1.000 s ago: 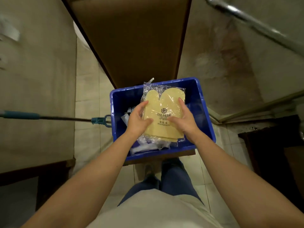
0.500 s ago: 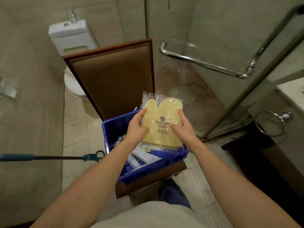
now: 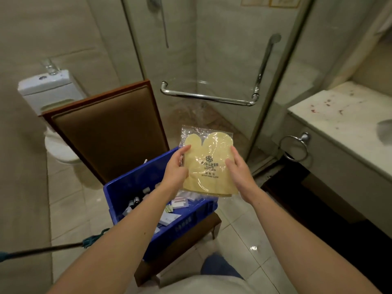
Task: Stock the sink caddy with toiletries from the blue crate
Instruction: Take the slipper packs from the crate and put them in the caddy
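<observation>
My left hand (image 3: pixel 175 172) and right hand (image 3: pixel 239 175) pinch a clear-wrapped, logo-printed yellow mitten-shaped cloth (image 3: pixel 209 149) by its side edges above the blue crate (image 3: pixel 131 185).

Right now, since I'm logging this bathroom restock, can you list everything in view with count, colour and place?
yellow mitt pack: one, yellow in clear wrap, held above the crate's far right corner
blue crate: one, blue, on the chair seat
small toiletries: several, mostly white, loose in the crate
chair: one, brown padded back, in front of the toilet
toilet: one, white, far left
shower door handle: one, chrome, on the glass door
towel ring: one, chrome, on the counter's side
counter: one, white with reddish marks, right
mop pole: one, dark with teal fitting, lower left
left hand: grips the pack's left edge
right hand: holds the pack's right edge
</observation>
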{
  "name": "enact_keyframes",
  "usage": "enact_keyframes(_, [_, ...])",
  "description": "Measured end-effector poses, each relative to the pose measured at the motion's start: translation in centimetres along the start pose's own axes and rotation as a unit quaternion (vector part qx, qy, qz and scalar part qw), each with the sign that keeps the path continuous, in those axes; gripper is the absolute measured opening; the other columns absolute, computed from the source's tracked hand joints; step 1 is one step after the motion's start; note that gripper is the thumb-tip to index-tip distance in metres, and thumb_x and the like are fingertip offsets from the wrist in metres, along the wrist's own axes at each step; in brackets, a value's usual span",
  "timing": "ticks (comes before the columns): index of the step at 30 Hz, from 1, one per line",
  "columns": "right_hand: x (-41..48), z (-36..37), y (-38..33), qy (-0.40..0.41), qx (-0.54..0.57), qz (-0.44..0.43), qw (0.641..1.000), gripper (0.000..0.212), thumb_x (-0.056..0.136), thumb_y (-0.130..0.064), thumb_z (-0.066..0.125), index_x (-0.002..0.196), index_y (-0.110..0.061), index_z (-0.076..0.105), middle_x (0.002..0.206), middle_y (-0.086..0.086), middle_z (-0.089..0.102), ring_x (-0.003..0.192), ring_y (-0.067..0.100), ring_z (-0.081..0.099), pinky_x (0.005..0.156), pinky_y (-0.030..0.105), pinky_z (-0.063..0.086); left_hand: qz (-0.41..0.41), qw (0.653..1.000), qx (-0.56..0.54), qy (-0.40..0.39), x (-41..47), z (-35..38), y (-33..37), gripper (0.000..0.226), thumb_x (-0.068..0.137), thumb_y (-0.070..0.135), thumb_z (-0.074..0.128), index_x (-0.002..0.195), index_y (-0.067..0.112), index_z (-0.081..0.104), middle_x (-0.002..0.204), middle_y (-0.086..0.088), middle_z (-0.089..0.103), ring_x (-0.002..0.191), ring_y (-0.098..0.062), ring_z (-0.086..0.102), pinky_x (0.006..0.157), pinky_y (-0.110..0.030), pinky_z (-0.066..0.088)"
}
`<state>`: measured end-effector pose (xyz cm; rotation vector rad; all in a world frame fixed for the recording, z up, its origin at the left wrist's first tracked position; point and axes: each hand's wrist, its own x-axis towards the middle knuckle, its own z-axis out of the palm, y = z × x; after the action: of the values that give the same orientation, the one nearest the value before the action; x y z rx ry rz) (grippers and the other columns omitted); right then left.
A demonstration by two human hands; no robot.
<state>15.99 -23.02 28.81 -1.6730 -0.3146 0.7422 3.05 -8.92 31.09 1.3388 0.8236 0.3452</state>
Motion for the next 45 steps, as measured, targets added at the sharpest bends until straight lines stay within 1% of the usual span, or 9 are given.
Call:
enact_keyframes(7, [-1.8, -7.3, -0.3, 0.062, 0.048, -0.003, 0.997, 0.062, 0.099, -0.02, 0.048, 0.153, -0.037, 0.024, 0.146, -0.011, 0.045, 0.109, 0.002, 0.06, 0.072, 0.015, 0.051, -0.005, 0.998, 0.013, -0.068, -0.3, 6.9, 1.4, 0.085, 0.075, -0.025, 0.04, 0.128, 0.04, 0.055, 0.123, 0.005, 0.054, 0.061, -0.002, 0.063, 0.046, -0.017, 0.045])
enact_keyframes(12, [-3.7, -14.5, -0.2, 0.096, 0.072, -0.013, 0.993, 0.072, 0.093, -0.013, 0.054, 0.151, -0.041, 0.024, 0.126, -0.022, 0.056, 0.094, -0.001, 0.069, 0.065, 0.016, 0.055, 0.008, 0.994, 0.009, -0.113, -1.2, 14.1, 1.9, 0.08, 0.074, -0.021, 0.041, 0.124, 0.039, 0.058, 0.134, 0.003, 0.051, 0.099, -0.018, 0.059, 0.064, -0.025, 0.052])
enact_keyframes(16, [-5.6, -21.0, 0.0, 0.132, 0.085, -0.021, 0.987, 0.079, 0.087, -0.006, 0.059, 0.15, -0.042, 0.027, 0.13, -0.021, 0.054, 0.099, 0.002, 0.068, 0.074, 0.024, 0.057, 0.027, 0.989, 0.006, -0.146, -2.6, 21.1, 1.8, 0.064, 0.083, -0.01, 0.048, 0.129, 0.034, 0.057, 0.14, 0.006, 0.049, 0.132, -0.026, 0.047, 0.096, -0.04, 0.051])
enact_keyframes(21, [-8.4, -29.5, 0.7, 0.163, 0.095, -0.033, 0.981, 0.088, 0.083, 0.007, 0.061, 0.151, -0.038, 0.028, 0.13, -0.028, 0.051, 0.109, 0.001, 0.064, 0.081, 0.028, 0.058, 0.04, 0.981, -0.007, -0.188, -4.5, 29.9, 0.9, 0.064, 0.084, -0.004, 0.06, 0.133, 0.036, 0.052, 0.138, -0.001, 0.053, 0.118, -0.022, 0.06, 0.075, -0.027, 0.055])
enact_keyframes(24, [-10.2, -34.2, 1.1, 0.181, 0.054, -0.046, 0.981, 0.094, 0.081, 0.011, 0.06, 0.153, -0.037, 0.025, 0.156, -0.019, 0.028, 0.138, 0.005, 0.037, 0.111, 0.035, 0.041, 0.055, 0.975, -0.001, -0.215, -5.5, 34.9, 0.0, 0.072, 0.076, 0.003, 0.07, 0.137, 0.035, 0.048, 0.14, -0.003, 0.054, 0.119, -0.017, 0.059, 0.096, -0.038, 0.053])
enact_keyframes(27, [-12.0, -38.4, 1.7, 0.204, 0.028, -0.05, 0.977, 0.097, 0.079, 0.012, 0.063, 0.154, -0.035, 0.023, 0.157, -0.019, 0.023, 0.138, 0.0, 0.029, 0.104, 0.02, 0.041, 0.066, 0.968, 0.028, -0.242, -6.7, 39.5, -0.8, 0.08, 0.069, 0.017, 0.077, 0.14, 0.035, 0.045, 0.141, -0.002, 0.053, 0.126, -0.022, 0.054, 0.103, -0.047, 0.047])
enact_keyframes(34, [-16.2, -45.9, 3.8, 0.241, 0.009, -0.04, 0.97, 0.106, 0.074, 0.013, 0.064, 0.156, -0.034, 0.015, 0.16, -0.016, 0.017, 0.134, -0.003, 0.027, 0.093, 0.01, 0.039, 0.123, 0.951, 0.067, -0.277, -9.6, 48.3, -2.2, 0.073, 0.078, 0.016, 0.08, 0.141, 0.025, 0.046, 0.112, 0.022, 0.06, 0.093, 0.013, 0.062, 0.067, -0.008, 0.05])
enact_keyframes(39, [-18.5, -49.5, 5.0, 0.291, 0.028, -0.029, 0.956, 0.105, 0.076, 0.005, 0.068, 0.155, -0.037, 0.015, 0.16, -0.019, 0.014, 0.135, -0.005, 0.017, 0.102, 0.019, 0.025, 0.138, 0.932, 0.101, -0.32, -11.1, 52.8, -2.6, 0.068, 0.079, 0.015, 0.079, 0.138, 0.032, 0.049, 0.13, 0.02, 0.052, 0.119, -0.001, 0.051, 0.096, -0.019, 0.042])
enact_keyframes(45, [-20.2, -53.2, 6.2, 0.332, 0.035, -0.011, 0.943, 0.101, 0.08, -0.008, 0.073, 0.155, -0.04, 0.012, 0.161, -0.019, 0.012, 0.144, 0.001, 0.013, 0.109, 0.027, 0.021, 0.158, 0.909, 0.129, -0.362, -11.5, 58.1, -2.8, 0.059, 0.083, 0.006, 0.073, 0.135, 0.024, 0.052, 0.124, 0.021, 0.055, 0.125, -0.005, 0.049, 0.097, -0.004, 0.037])
